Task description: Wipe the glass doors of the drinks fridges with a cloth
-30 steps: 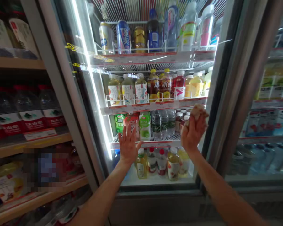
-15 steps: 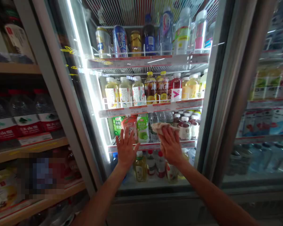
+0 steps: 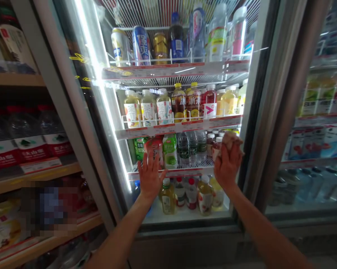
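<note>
My left hand [image 3: 150, 175] lies flat with fingers spread against the glass door [image 3: 185, 209] of a drinks fridge, low on its left half. Near the door's right edge, my right hand [image 3: 227, 164] presses a crumpled pale cloth [image 3: 230, 139] against the same glass. Behind the glass, bottles [image 3: 168, 106] and cans [image 3: 140, 43] fill several lit shelves.
A metal door frame [image 3: 269, 112] stands right of my right hand, with a second glass fridge door [image 3: 320, 130] beyond it. Wooden shelves [image 3: 31, 172] with water bottles and packets run along the left. A bright light strip [image 3: 101, 93] runs down the fridge's left side.
My right hand with the cloth slid from the right edge of the glass to the middle, then back to the right edge. The left hand stayed flat on the glass.
</note>
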A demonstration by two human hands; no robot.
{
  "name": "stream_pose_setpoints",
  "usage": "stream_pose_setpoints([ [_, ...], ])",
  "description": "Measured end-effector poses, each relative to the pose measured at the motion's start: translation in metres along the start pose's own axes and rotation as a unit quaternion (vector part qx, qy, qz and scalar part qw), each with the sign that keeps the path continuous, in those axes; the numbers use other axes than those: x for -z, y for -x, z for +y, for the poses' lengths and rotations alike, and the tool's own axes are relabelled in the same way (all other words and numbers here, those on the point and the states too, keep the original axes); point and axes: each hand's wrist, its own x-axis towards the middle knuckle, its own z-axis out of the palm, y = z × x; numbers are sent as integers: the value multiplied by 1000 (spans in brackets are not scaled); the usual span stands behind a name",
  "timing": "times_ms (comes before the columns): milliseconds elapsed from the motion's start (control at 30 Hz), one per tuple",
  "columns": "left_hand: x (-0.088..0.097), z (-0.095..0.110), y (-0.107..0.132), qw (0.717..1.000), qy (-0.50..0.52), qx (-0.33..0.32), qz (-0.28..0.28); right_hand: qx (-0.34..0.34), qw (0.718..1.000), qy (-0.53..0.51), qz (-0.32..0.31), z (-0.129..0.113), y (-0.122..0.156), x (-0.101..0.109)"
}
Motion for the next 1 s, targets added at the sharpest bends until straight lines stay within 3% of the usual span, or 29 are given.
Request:
stream_pose_setpoints([
  [67, 0, 1, 0, 1000, 4, 4, -2, -28, 1000, 2, 14, -1, 2, 0],
  [200, 1, 1, 0, 1000, 1, 7, -6, 132, 982, -55, -121, -11, 10, 4],
  [233, 1, 1, 0, 1000, -2, 8, -7, 134, 982, -54, -122, -9, 8, 4],
  [367, 1, 2, 1, 1000, -9, 10, -17, -61, 998, 1, 25, 4, -8, -1],
  [400, 1, 3, 1, 1000, -10, 11, -18, -76, 996, 3, 36, 1, -9, -2],
  [467, 1, 3, 1, 1000, -12, 14, -13, -1, 1000, -22, -19, -12, -7, -2],
  [567, 2, 3, 0, 1000, -10, 13, -8, 168, 973, -71, -140, -32, -1, 0],
  [633, 4, 3, 0, 1000, -8, 8, -16, 137, 982, -68, -109, -35, -4, -1],
  [733, 5, 3, 0, 1000, -9, 5, -25, -7, 999, -40, -2, -35, -13, -4],
  [767, 5, 3, 0, 1000, -11, 7, -26, -8, 999, -42, -3, -37, -13, -4],
  [900, 4, 3, 0, 1000, -14, 11, -20, 149, 977, -83, -128, -49, -8, -4],
  [933, 5, 2, 0, 1000, -14, 9, -19, 146, 977, -84, -127, -50, -8, -4],
  [1000, 6, 0, 1, 1000, -11, 0, -22, 63, 993, -70, -68, -47, -9, -5],
])
